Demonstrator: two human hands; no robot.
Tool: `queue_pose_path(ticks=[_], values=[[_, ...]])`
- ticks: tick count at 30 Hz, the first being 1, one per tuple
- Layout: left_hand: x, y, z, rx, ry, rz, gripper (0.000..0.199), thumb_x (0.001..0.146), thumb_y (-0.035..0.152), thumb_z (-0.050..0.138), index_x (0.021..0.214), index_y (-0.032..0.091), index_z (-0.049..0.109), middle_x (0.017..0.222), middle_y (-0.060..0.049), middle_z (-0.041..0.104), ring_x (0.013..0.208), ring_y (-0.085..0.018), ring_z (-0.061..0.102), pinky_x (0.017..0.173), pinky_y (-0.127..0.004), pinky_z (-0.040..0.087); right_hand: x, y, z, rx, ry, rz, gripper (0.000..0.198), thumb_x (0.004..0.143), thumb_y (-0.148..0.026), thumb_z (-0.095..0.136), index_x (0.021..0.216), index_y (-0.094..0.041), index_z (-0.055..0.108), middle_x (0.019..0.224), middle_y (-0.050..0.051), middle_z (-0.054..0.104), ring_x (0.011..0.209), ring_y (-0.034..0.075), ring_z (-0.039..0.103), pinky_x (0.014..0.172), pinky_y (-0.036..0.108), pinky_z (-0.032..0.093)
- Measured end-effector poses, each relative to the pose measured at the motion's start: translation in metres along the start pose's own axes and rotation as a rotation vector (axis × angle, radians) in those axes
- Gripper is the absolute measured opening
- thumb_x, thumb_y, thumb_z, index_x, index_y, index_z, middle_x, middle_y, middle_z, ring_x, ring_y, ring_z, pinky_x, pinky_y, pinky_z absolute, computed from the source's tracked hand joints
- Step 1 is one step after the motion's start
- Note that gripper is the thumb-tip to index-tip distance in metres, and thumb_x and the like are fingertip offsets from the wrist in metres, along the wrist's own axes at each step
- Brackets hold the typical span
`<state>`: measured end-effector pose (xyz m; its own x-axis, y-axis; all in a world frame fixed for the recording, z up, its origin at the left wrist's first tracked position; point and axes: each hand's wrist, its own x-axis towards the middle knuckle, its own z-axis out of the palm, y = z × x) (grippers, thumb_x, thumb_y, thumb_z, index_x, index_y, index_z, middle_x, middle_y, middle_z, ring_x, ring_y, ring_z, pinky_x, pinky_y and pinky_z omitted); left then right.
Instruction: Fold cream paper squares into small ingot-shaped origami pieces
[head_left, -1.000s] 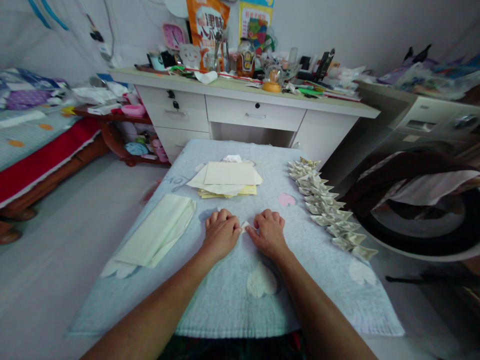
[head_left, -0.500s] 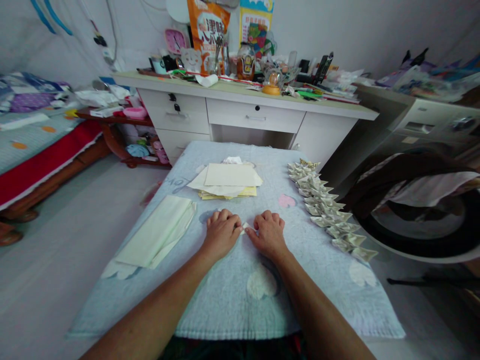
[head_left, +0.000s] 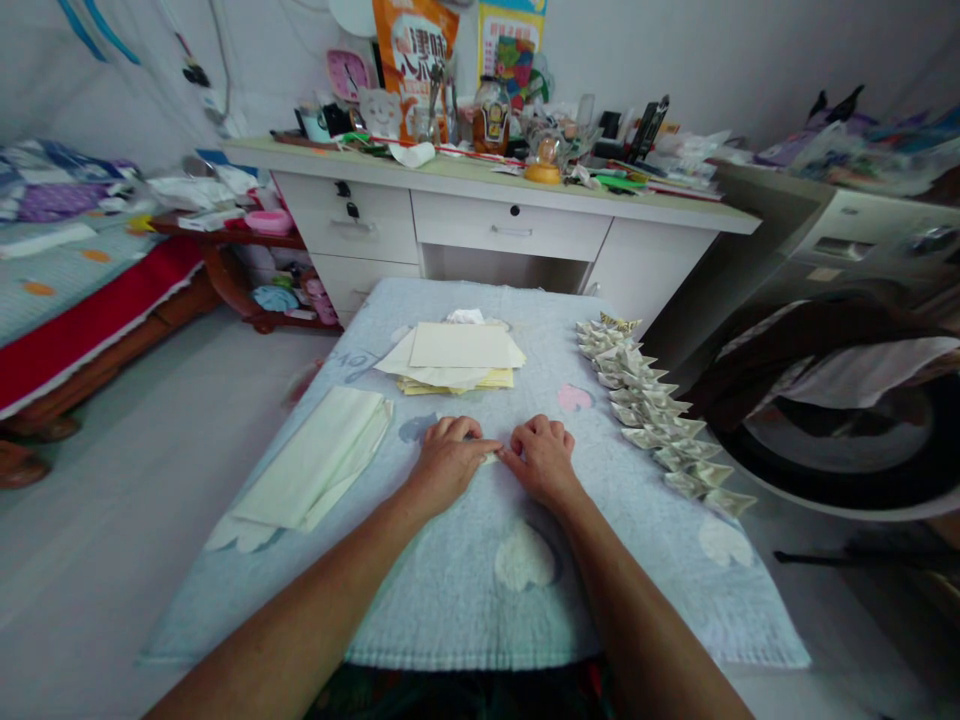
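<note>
Between my two hands, on the cloth-covered table, lies a small folded piece of paper (head_left: 490, 458), mostly covered by fingers. My left hand (head_left: 448, 465) is closed on its left part, with the thumb stretched across it. My right hand (head_left: 541, 458) has its fingers curled and its thumb at the paper's right end. Beyond them sits a stack of cream and yellow paper sheets (head_left: 461, 346). To the left is a pile of pale long paper sheets (head_left: 311, 462). Pointed folded paper pieces (head_left: 649, 405) stand in a long nested row at the right.
A light blue cloth (head_left: 450, 600) with heart shapes covers the table. Behind it stands a white desk (head_left: 517, 222) crowded with a jar, a snack bag and a pink clock. A washing machine (head_left: 840, 240) is at the right, a bed (head_left: 97, 290) at the left.
My left thumb has stretched out to the right over the folded paper, towards my right thumb. My right hand has shifted only slightly. The stacks and the row stay put.
</note>
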<state>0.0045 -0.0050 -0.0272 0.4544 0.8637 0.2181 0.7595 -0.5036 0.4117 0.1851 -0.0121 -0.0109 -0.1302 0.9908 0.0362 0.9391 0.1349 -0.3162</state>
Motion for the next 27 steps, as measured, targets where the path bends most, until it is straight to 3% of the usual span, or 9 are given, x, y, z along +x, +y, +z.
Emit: queue_pose_path(ticks=[17,23,27], values=[[0.000,0.000,-0.001,-0.020,-0.030,-0.026,0.037,0.088,0.018,0.052,0.113,0.040,0.066,0.103,-0.003,0.057,0.099,-0.022,0.044,0.086,-0.038,0.034,-0.002,0.012,-0.006,0.051,-0.008,-0.021,0.014,0.091,-0.027,0.049,0.091,-0.020,0.061,0.100,0.006,0.054,0.096,0.022,0.042,0.082,0.035,0.029],[0.001,0.002,-0.001,-0.041,-0.015,-0.032,0.037,0.085,0.018,0.054,0.115,0.037,0.065,0.103,-0.003,0.059,0.100,-0.022,0.046,0.087,-0.038,0.034,-0.007,0.008,-0.005,0.098,0.031,-0.139,0.021,0.082,-0.040,0.062,0.091,-0.021,0.061,0.097,0.005,0.052,0.096,0.023,0.041,0.084,0.035,0.028],[0.001,0.002,-0.002,-0.095,0.031,-0.046,0.040,0.082,0.018,0.058,0.121,0.028,0.060,0.107,-0.004,0.062,0.102,-0.024,0.048,0.089,-0.038,0.036,-0.005,0.006,-0.001,0.102,0.033,-0.158,0.021,0.078,-0.036,0.067,0.090,-0.021,0.061,0.096,0.004,0.053,0.095,0.022,0.041,0.083,0.034,0.028]])
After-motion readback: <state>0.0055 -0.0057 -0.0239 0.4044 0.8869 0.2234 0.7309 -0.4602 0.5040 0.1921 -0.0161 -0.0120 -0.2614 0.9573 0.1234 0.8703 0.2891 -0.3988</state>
